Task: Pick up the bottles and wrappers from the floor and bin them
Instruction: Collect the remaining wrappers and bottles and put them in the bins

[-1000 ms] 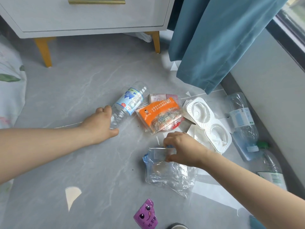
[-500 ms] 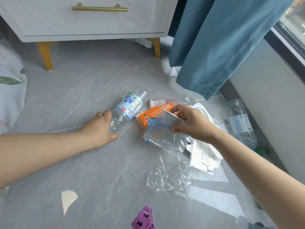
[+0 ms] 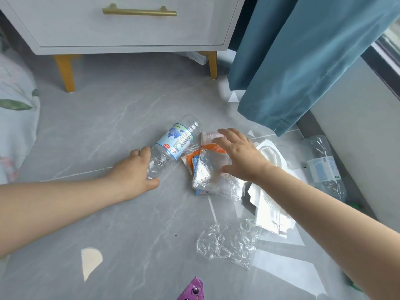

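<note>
A clear bottle with a blue label [image 3: 175, 141] lies on the grey floor, and my left hand [image 3: 136, 172] grips its base end. To its right, a clear plastic wrapper [image 3: 211, 173] lies on top of an orange snack wrapper [image 3: 213, 147]. My right hand [image 3: 240, 155] is spread over this pile with straight fingers, its thumb touching the clear wrapper. A pink wrapper [image 3: 208, 136] pokes out under the fingertips. A white plastic tray [image 3: 271, 153] sits just right of the hand. A second clear bottle [image 3: 324, 167] lies by the wall.
Crumpled clear film [image 3: 227, 242] and flat clear sheets lie nearer to me, with a purple wrapper [image 3: 192, 291] at the bottom edge. A white nightstand [image 3: 129, 35] on gold legs stands ahead. A blue curtain [image 3: 303, 61] hangs at right; bedding [image 3: 15, 118] is at left.
My right hand lifted the clear wrapper off the floor, carried it up onto the orange wrapper and spread its fingers. My left hand stayed on the bottle.
</note>
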The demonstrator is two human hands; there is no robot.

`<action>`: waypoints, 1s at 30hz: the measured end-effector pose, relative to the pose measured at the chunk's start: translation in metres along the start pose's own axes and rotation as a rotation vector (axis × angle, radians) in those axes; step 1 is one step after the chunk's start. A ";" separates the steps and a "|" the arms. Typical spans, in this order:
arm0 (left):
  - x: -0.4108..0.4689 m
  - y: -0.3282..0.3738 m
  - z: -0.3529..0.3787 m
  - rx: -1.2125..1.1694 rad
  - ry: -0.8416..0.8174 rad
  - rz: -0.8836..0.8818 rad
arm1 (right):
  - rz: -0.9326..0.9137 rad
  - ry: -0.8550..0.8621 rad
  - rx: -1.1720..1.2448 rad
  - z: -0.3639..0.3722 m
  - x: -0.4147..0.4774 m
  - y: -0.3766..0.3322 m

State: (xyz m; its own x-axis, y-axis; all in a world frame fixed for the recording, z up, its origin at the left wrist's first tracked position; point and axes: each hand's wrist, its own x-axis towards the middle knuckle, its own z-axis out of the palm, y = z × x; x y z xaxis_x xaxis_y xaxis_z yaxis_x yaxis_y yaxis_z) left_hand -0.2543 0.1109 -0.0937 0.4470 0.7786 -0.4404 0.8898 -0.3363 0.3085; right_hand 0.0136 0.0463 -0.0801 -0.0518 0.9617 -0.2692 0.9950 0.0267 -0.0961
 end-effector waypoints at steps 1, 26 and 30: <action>0.000 0.000 0.000 -0.001 0.000 -0.001 | -0.013 -0.036 -0.024 0.000 0.002 0.000; 0.003 0.002 0.001 -0.005 0.003 -0.014 | 0.158 0.021 0.458 -0.052 -0.019 0.013; 0.002 0.001 0.002 -0.003 0.010 -0.008 | 0.263 -0.014 0.386 -0.032 0.020 0.023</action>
State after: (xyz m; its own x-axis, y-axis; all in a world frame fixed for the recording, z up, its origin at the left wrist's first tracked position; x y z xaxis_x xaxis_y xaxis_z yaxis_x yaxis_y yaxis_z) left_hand -0.2518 0.1114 -0.0960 0.4390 0.7862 -0.4348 0.8930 -0.3282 0.3080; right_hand 0.0383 0.0746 -0.0569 0.1943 0.9182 -0.3453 0.8699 -0.3240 -0.3719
